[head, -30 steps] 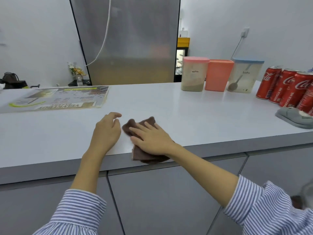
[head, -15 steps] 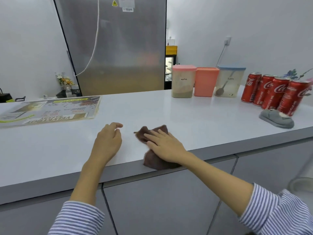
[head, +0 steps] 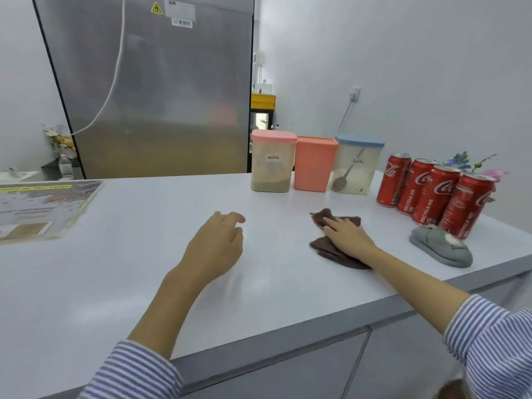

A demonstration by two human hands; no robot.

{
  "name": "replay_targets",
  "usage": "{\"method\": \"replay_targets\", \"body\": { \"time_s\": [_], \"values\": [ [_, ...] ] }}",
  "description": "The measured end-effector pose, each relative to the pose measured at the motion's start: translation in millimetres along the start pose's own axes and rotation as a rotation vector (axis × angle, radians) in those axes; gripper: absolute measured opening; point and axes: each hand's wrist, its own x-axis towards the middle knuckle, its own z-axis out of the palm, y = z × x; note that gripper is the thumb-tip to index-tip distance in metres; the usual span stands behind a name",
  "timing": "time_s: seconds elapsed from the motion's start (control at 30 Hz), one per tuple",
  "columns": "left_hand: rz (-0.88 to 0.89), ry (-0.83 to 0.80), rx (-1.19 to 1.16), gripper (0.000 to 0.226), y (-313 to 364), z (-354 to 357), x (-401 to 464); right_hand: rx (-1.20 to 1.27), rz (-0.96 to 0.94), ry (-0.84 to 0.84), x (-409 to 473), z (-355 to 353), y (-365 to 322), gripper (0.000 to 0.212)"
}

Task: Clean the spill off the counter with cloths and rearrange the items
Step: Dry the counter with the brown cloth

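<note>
Brown cloth has shifted from the counter's near edge rightward, toward the cans, under the right hand.

The right hand is lying flat on the cloth, fingers straight and pressing it onto the white counter, not clenching it. The left hand is resting on the counter, loosely curled, grasping nothing. A grey cloth is lying just beside the four red cans; three containers are standing behind.

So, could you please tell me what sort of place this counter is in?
Probably a café or drinks bar, seen from the service side: lidded containers labelled mocha and latte, a row of cola cans, a laminated menu, and a tall steel fridge behind.
</note>
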Motion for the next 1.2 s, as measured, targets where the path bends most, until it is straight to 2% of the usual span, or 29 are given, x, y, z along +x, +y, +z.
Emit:
{"method": "replay_targets", "body": {
  "time_s": [0.13, 0.2, 0.27, 0.33, 0.43, 0.53, 0.6, 0.63, 0.73, 0.83, 0.93, 1.03, 1.1, 1.17, 1.2],
  "values": [
    [-0.057, -0.018, 0.057, 0.034, -10.6, -1.6, 26.0, 0.012, 0.174, 0.053, 69.9, -11.1, 52.4, 0.049],
    [-0.091, -0.007, 0.092, 0.034, -18.4, -4.7, 34.7, 0.016, 0.271, 0.056, 100.1, -16.6, 53.3, 0.050],
    [-0.125, 0.015, 0.110, 0.034, -23.0, -5.3, 39.6, 0.003, 0.263, 0.057, 126.4, -14.9, 32.1, 0.049],
    [-0.145, 0.024, 0.126, 0.034, -25.8, -3.5, 41.6, -0.012, 0.102, 0.043, 138.0, -4.9, -5.8, 0.047],
    [-0.170, 0.035, 0.141, 0.033, -32.1, 0.4, 45.0, -0.066, -0.303, 0.011, 119.2, 16.0, -69.4, 0.046],
    [-0.236, 0.050, 0.160, 0.031, -39.5, 2.0, 49.7, -0.053, -0.698, -0.105, 83.0, 24.3, -114.4, 0.047],
    [-0.273, 0.083, 0.191, 0.032, -45.3, 3.7, 51.8, -0.022, -0.843, -0.157, 80.2, 26.6, -129.6, 0.047],
    [-0.291, 0.101, 0.205, 0.033, -47.5, 4.6, 52.2, 0.006, -0.855, -0.169, 88.0, 26.3, -136.5, 0.046],
    [-0.322, 0.121, 0.274, 0.035, -53.3, 8.0, 48.3, 0.081, -0.786, -0.161, 132.3, 33.6, -163.3, 0.045],
    [-0.289, 0.132, 0.327, 0.035, -53.4, 11.1, 39.3, 0.098, -0.690, -0.079, 185.4, 46.2, -191.0, 0.043],
    [-0.265, 0.166, 0.344, 0.036, -52.5, 7.5, 37.6, 0.099, -0.555, -0.055, 236.2, 53.0, -209.7, 0.040],
    [-0.231, 0.193, 0.458, 0.037, -59.8, 10.9, 40.2, 0.159, -0.385, -0.043, 272.4, 56.5, -224.9, 0.039],
    [-0.231, 0.163, 0.481, 0.037, -59.4, 8.8, 42.1, 0.176, -0.274, -0.006, 285.1, 60.2, -237.1, 0.044],
    [-0.257, 0.072, 0.477, 0.035, -61.6, 6.9, 40.6, 0.082, -0.258, 0.000, 284.0, 63.6, -245.4, 0.051],
    [-0.256, 0.087, 0.527, 0.035, -65.1, 8.5, 39.0, 0.035, -0.294, 0.001, 280.5, 64.3, -246.6, 0.052]
  ]
}}
